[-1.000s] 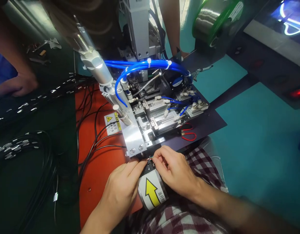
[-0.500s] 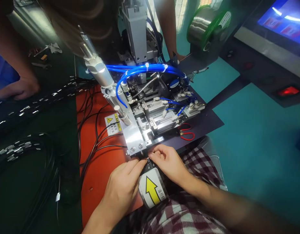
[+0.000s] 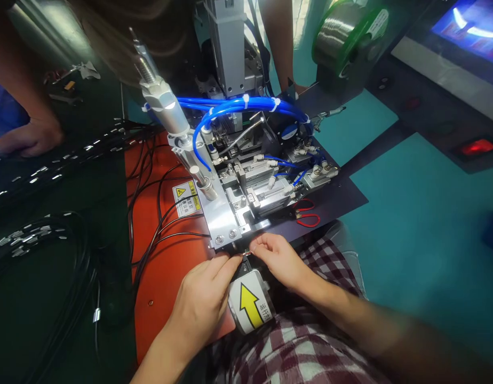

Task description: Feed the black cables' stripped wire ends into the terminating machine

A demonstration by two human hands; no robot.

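My left hand [image 3: 202,296] lies at the front edge of the machine, thumb and fingers pressed together at a small black holder [image 3: 245,263]. What those fingers grip is hidden. Facing it, my right hand [image 3: 279,260] is closed in a pinch beside a small shiny metal connector [image 3: 246,254], which shows between the two sets of fingertips. Just above both hands is the machine's silver metal plate [image 3: 218,218]. Below the holder sits a white label [image 3: 249,301] with a yellow arrow.
Black cables [image 3: 160,213] cross the red base [image 3: 158,320]. Bundled cables with silver ends [image 3: 42,234] lie left. Blue air tubes [image 3: 238,104] arch over the machine. Red-handled scissors [image 3: 308,220] lie right, a solder wire spool [image 3: 342,37] behind. Another person's hand [image 3: 34,137] rests far left.
My right fingertips have drawn slightly right, away from my left ones, and the shiny metal piece now shows between them. The view has shifted slightly.
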